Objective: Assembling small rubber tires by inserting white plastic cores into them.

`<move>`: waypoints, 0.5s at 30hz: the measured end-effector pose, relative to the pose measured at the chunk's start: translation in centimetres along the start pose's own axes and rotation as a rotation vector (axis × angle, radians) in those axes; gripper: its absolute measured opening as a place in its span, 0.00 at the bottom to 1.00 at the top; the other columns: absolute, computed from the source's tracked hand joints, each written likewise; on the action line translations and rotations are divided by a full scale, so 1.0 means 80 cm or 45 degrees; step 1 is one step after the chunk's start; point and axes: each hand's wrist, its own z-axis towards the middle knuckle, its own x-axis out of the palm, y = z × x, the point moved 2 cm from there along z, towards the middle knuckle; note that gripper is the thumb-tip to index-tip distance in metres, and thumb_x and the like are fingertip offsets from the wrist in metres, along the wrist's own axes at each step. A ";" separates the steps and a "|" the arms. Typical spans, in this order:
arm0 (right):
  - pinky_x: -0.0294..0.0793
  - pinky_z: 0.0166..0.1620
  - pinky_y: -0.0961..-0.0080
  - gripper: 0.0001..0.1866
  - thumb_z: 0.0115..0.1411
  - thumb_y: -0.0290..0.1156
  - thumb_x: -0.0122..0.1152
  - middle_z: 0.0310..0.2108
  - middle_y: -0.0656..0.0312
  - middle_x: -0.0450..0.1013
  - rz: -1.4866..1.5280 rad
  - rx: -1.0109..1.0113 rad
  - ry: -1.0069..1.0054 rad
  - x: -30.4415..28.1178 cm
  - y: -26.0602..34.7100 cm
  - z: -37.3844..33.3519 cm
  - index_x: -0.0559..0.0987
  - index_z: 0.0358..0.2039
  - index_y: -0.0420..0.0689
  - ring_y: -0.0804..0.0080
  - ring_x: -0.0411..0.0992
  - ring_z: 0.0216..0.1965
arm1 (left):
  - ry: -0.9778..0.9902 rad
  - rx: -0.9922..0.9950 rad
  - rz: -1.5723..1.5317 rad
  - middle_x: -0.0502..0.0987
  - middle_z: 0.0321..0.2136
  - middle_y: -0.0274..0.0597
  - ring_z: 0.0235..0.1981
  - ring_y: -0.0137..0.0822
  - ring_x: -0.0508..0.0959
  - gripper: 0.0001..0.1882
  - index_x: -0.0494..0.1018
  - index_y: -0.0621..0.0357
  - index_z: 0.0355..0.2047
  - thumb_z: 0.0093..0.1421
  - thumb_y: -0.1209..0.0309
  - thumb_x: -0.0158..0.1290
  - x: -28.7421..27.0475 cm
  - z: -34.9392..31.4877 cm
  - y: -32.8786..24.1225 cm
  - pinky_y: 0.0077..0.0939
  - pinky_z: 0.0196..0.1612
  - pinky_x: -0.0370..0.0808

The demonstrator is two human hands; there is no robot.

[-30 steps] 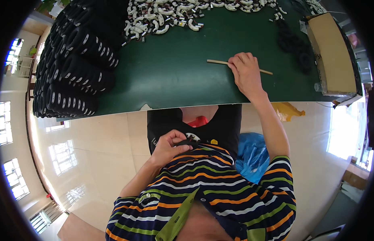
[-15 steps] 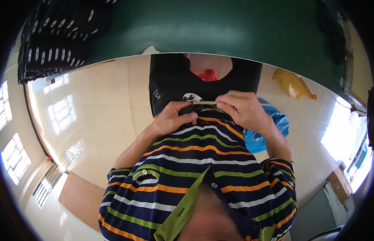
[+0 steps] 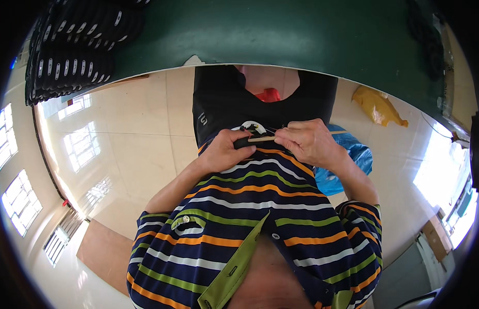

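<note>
My right hand (image 3: 312,144) is closed round a thin pale stick (image 3: 261,139), which looks wooden; its far end sticks out to the right past the hand. The stick's left tip rests against a small dark soft piece (image 3: 241,143). My left hand (image 3: 222,154) pinches that piece between thumb and fingers, with a bit of red showing by the fingertips. Just beyond the fingers lies a black-and-white rounded thing (image 3: 256,126) on my lap, its kind unclear. Both hands are close to my belly, above my dark trousers (image 3: 214,95).
A green-topped table (image 3: 260,36) stretches across in front of me. Stacked black items with white labels (image 3: 69,67) fill its left end. On the floor to the right are a yellow bag (image 3: 378,107) and a blue plastic bag (image 3: 353,159). A red object (image 3: 269,95) shows between my knees.
The stick has gone from level to slightly slanted, its left tip lower and nearer to me. More of the black-and-white thing shows. Both hands stay in nearly the same place.
</note>
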 end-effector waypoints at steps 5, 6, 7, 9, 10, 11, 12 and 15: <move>0.73 0.27 0.64 0.09 0.65 0.35 0.65 0.22 0.59 0.73 -0.107 -0.019 0.107 0.003 0.004 0.001 0.83 0.32 0.43 0.58 0.74 0.24 | -0.020 0.122 0.338 0.77 0.22 0.47 0.21 0.35 0.73 0.08 0.80 0.68 0.33 0.59 0.73 0.60 -0.003 0.008 -0.001 0.32 0.29 0.72; 0.73 0.27 0.64 0.09 0.65 0.35 0.65 0.22 0.59 0.73 -0.108 -0.019 0.107 0.003 0.005 0.001 0.83 0.32 0.43 0.58 0.74 0.24 | -0.020 0.123 0.339 0.77 0.22 0.47 0.21 0.35 0.73 0.08 0.80 0.68 0.33 0.59 0.73 0.60 -0.002 0.009 -0.001 0.32 0.29 0.72; 0.74 0.27 0.65 0.11 0.67 0.38 0.62 0.22 0.60 0.73 -0.141 -0.035 0.139 0.003 0.007 0.001 0.80 0.31 0.45 0.59 0.76 0.24 | -0.036 0.256 0.422 0.77 0.23 0.51 0.24 0.40 0.75 0.09 0.80 0.69 0.33 0.57 0.73 0.60 -0.001 0.008 -0.003 0.35 0.31 0.73; 0.75 0.28 0.65 0.14 0.69 0.40 0.58 0.22 0.61 0.74 -0.174 -0.049 0.171 0.008 0.009 -0.002 0.78 0.29 0.46 0.59 0.77 0.25 | -0.051 0.388 0.504 0.78 0.24 0.54 0.26 0.46 0.77 0.09 0.80 0.69 0.33 0.55 0.73 0.61 0.000 0.007 -0.005 0.39 0.34 0.75; 0.76 0.28 0.66 0.14 0.69 0.41 0.58 0.22 0.61 0.74 -0.187 -0.061 0.169 0.013 0.008 -0.005 0.78 0.29 0.46 0.59 0.77 0.25 | -0.048 0.364 0.616 0.80 0.27 0.55 0.30 0.49 0.79 0.08 0.81 0.68 0.33 0.55 0.74 0.61 0.000 0.006 -0.005 0.38 0.36 0.76; 0.76 0.27 0.66 0.14 0.70 0.41 0.57 0.21 0.61 0.74 -0.200 -0.073 0.168 0.017 0.009 -0.006 0.78 0.29 0.46 0.59 0.77 0.25 | -0.045 0.340 0.727 0.82 0.30 0.56 0.33 0.52 0.80 0.07 0.81 0.67 0.33 0.55 0.75 0.62 -0.001 0.005 -0.004 0.38 0.39 0.77; 0.76 0.27 0.66 0.14 0.70 0.41 0.57 0.21 0.61 0.74 -0.198 -0.073 0.169 0.018 0.011 -0.006 0.78 0.29 0.46 0.59 0.77 0.25 | -0.045 0.338 0.726 0.82 0.30 0.56 0.33 0.52 0.80 0.07 0.81 0.67 0.33 0.55 0.75 0.62 0.000 0.005 -0.002 0.38 0.39 0.77; 0.76 0.26 0.65 0.15 0.70 0.41 0.57 0.21 0.61 0.74 -0.269 -0.088 0.200 0.018 0.020 -0.005 0.78 0.29 0.45 0.59 0.77 0.24 | -0.031 0.352 0.771 0.77 0.26 0.59 0.32 0.56 0.78 0.11 0.80 0.69 0.29 0.52 0.71 0.62 -0.001 0.005 0.001 0.44 0.38 0.77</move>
